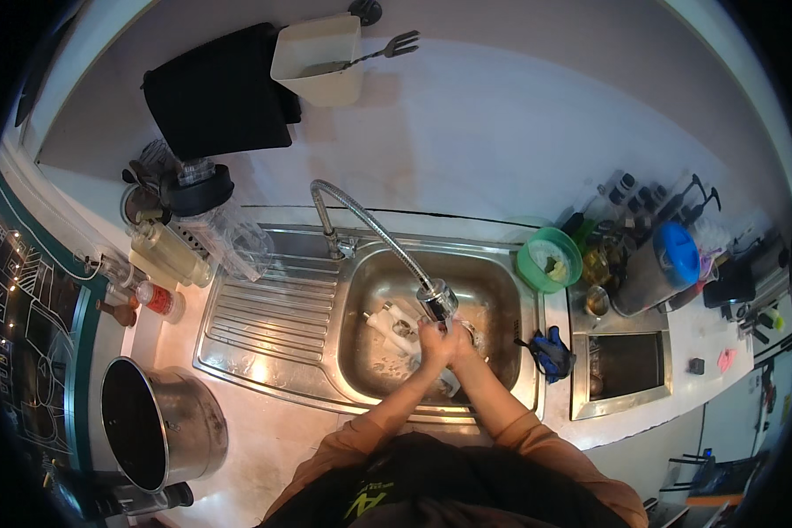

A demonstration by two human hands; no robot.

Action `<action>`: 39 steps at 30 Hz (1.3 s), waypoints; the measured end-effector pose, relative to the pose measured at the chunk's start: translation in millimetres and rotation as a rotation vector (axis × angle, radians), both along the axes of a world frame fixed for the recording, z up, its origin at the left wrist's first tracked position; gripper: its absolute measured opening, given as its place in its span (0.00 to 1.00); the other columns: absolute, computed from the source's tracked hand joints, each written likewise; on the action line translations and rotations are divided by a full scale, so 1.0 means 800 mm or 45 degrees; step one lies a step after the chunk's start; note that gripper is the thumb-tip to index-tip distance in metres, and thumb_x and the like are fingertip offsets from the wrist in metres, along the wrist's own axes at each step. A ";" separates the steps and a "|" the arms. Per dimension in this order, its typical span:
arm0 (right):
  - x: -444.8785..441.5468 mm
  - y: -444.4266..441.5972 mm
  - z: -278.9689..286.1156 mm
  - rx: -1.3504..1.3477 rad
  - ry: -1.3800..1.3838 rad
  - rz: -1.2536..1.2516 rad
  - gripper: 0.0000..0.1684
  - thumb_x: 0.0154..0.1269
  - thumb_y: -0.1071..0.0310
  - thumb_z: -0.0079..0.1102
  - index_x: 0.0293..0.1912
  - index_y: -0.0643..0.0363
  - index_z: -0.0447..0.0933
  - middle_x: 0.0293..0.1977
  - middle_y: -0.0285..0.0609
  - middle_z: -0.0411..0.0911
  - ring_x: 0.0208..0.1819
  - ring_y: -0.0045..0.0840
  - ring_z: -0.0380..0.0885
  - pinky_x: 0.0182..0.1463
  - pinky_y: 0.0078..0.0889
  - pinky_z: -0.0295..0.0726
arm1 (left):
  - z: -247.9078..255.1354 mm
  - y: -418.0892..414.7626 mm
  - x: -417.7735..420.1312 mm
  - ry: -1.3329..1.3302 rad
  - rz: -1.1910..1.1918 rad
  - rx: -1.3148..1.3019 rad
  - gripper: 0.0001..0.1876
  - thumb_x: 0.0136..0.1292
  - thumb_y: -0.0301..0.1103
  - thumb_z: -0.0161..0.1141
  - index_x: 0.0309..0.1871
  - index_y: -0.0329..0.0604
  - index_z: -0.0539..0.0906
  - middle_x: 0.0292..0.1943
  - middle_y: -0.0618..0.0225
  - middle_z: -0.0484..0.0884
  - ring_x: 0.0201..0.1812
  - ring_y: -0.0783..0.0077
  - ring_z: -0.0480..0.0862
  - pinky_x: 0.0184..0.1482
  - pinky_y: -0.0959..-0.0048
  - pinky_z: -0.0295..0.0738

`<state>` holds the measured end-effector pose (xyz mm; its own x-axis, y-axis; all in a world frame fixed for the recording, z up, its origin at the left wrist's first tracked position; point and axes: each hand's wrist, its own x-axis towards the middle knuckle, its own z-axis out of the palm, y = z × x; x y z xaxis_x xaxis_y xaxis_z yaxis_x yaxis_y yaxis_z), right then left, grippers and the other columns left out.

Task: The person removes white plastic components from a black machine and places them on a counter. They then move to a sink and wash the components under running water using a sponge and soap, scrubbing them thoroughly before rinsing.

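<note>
My left hand (pixel 435 344) and my right hand (pixel 462 339) are pressed together under the chrome spray head (pixel 437 299) of a flexible-neck faucet (pixel 376 228). Both are over the stainless steel sink basin (pixel 505 330). Whether anything is held between them is hidden by the hands and the spray head. Beside my left hand, white parts with metal ends (pixel 391 325) lie on the basin floor. Something pale and clear (pixel 447 383) shows between my forearms, too unclear to name.
A ribbed drainboard (pixel 274 317) adjoins the sink at left, with a large steel pot (pixel 191 422) nearer me. Right of the basin are a green tub (pixel 528 264) with a sponge, a blue-and-black cloth or glove (pixel 549 355), a blue-lidded container (pixel 647 277) and a rectangular counter opening (pixel 624 363).
</note>
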<state>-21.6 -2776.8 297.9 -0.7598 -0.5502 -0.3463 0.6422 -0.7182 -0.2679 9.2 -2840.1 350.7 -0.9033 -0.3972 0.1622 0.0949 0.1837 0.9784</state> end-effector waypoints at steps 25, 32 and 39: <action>0.080 0.048 0.127 2.019 1.630 -0.220 0.24 0.53 0.55 0.73 0.41 0.62 0.78 0.39 0.48 0.75 0.40 0.42 0.75 0.44 0.40 0.74 | -0.024 -0.025 0.052 -0.549 -0.941 1.993 0.19 0.77 0.49 0.42 0.58 0.48 0.74 0.45 0.70 0.81 0.47 0.73 0.82 0.53 0.69 0.80; 0.075 0.051 0.109 2.044 1.786 -0.328 0.13 0.61 0.63 0.66 0.38 0.63 0.79 0.35 0.48 0.76 0.36 0.43 0.74 0.42 0.41 0.74 | -0.043 -0.023 0.048 -0.602 -0.836 1.868 0.19 0.76 0.49 0.43 0.55 0.49 0.77 0.45 0.70 0.81 0.48 0.72 0.82 0.54 0.67 0.79; 0.009 -0.023 0.051 1.960 1.731 0.380 0.19 0.70 0.57 0.53 0.48 0.63 0.76 0.37 0.56 0.80 0.40 0.48 0.79 0.45 0.49 0.75 | -0.045 -0.034 0.043 -0.523 0.044 2.038 0.20 0.69 0.54 0.44 0.49 0.51 0.78 0.44 0.69 0.81 0.46 0.68 0.82 0.50 0.68 0.79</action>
<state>-14.7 -2795.3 338.6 -0.8336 -0.5510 0.0383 -0.4097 0.5704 -0.7118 43.7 -2867.6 314.5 -0.7675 0.0649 -0.6377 -0.1840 -0.9753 0.1221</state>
